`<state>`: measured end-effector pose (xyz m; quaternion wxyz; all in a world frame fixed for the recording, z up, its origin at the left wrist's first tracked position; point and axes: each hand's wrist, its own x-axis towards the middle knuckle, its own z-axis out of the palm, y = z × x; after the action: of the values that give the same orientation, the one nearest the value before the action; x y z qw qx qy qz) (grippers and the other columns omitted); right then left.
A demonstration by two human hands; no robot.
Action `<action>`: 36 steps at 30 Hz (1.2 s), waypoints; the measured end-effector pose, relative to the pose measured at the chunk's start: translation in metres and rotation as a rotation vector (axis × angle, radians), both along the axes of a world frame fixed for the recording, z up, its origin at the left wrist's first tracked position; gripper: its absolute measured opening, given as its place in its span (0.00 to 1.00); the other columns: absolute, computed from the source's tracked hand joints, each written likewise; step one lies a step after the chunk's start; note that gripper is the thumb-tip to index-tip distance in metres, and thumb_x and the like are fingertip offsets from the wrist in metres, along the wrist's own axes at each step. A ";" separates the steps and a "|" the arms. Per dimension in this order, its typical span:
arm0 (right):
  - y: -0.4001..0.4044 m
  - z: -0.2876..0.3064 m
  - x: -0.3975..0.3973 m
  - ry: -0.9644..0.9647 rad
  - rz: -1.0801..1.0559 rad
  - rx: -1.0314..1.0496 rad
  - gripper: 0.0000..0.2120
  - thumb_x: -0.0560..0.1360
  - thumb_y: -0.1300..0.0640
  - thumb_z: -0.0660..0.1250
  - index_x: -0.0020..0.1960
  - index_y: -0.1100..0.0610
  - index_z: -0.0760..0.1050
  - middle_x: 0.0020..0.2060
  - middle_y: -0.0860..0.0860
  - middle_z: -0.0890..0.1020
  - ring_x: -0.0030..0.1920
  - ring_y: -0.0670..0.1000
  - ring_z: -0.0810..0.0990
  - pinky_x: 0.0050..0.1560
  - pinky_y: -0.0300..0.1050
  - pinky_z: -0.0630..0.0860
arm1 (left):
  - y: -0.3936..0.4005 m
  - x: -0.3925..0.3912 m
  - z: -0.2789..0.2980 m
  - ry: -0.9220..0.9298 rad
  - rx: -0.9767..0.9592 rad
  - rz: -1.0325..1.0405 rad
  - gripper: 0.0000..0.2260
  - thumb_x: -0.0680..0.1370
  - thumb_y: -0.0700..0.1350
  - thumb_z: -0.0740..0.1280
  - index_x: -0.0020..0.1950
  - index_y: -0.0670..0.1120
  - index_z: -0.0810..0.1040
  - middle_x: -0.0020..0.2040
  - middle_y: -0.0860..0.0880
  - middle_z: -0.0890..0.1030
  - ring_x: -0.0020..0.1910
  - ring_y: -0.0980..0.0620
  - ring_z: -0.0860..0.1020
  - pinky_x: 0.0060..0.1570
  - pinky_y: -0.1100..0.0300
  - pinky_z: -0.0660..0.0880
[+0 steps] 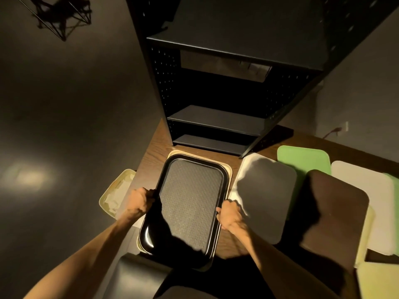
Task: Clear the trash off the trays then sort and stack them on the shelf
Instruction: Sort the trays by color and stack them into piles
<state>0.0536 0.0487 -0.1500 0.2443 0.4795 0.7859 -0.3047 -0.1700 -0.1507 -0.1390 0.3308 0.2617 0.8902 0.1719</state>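
It looked like a dim cafeteria back room: plastic serving trays (pixel 333 214) in several colours covered a wooden surface (pixel 151 152) beside a black perforated-metal shelf unit (pixel 216 119), with bare grey walls (pixel 64 104) around.

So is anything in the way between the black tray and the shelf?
Nothing visible. Both hands, left hand and right hand, grip the black tray, which sits over a cream tray right in front of the shelf. The shelf boards look bare, and only bare table lies between.
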 end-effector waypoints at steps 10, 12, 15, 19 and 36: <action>0.020 0.008 0.010 -0.030 0.132 0.115 0.23 0.79 0.40 0.59 0.57 0.58 0.79 0.56 0.58 0.82 0.59 0.60 0.79 0.59 0.50 0.75 | 0.032 0.006 0.010 0.043 -0.085 -0.194 0.27 0.69 0.39 0.73 0.66 0.39 0.71 0.56 0.39 0.73 0.50 0.39 0.78 0.47 0.53 0.73; 0.028 0.012 0.017 0.007 0.143 0.131 0.21 0.79 0.41 0.59 0.57 0.56 0.79 0.56 0.58 0.82 0.59 0.61 0.79 0.59 0.50 0.75 | 0.050 0.012 0.013 0.015 -0.062 -0.229 0.32 0.69 0.41 0.73 0.71 0.38 0.68 0.61 0.37 0.71 0.54 0.37 0.77 0.52 0.51 0.74; 0.042 0.023 0.031 0.055 0.141 0.170 0.19 0.76 0.42 0.58 0.55 0.54 0.79 0.53 0.55 0.84 0.54 0.60 0.82 0.55 0.50 0.78 | 0.081 0.030 0.022 -0.049 -0.086 -0.225 0.31 0.73 0.43 0.71 0.75 0.44 0.65 0.65 0.40 0.70 0.60 0.38 0.77 0.62 0.51 0.74; 0.062 0.034 0.058 0.065 0.046 0.228 0.18 0.76 0.47 0.57 0.57 0.54 0.78 0.53 0.55 0.84 0.54 0.59 0.82 0.53 0.49 0.78 | 0.117 0.064 0.025 -0.091 -0.071 -0.260 0.28 0.74 0.44 0.70 0.73 0.46 0.68 0.63 0.40 0.74 0.62 0.39 0.77 0.63 0.52 0.74; 0.152 0.042 0.248 0.092 -0.421 0.212 0.10 0.74 0.54 0.62 0.53 0.54 0.77 0.54 0.54 0.83 0.56 0.57 0.82 0.52 0.47 0.76 | 0.244 0.226 0.022 -0.233 -0.116 -0.521 0.23 0.77 0.45 0.69 0.72 0.45 0.70 0.63 0.43 0.77 0.55 0.46 0.80 0.55 0.56 0.78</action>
<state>0.3013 0.2006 -0.1082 0.0873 0.6414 0.7064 -0.2864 0.0558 0.0929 -0.1175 0.4784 0.4408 0.7572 0.0589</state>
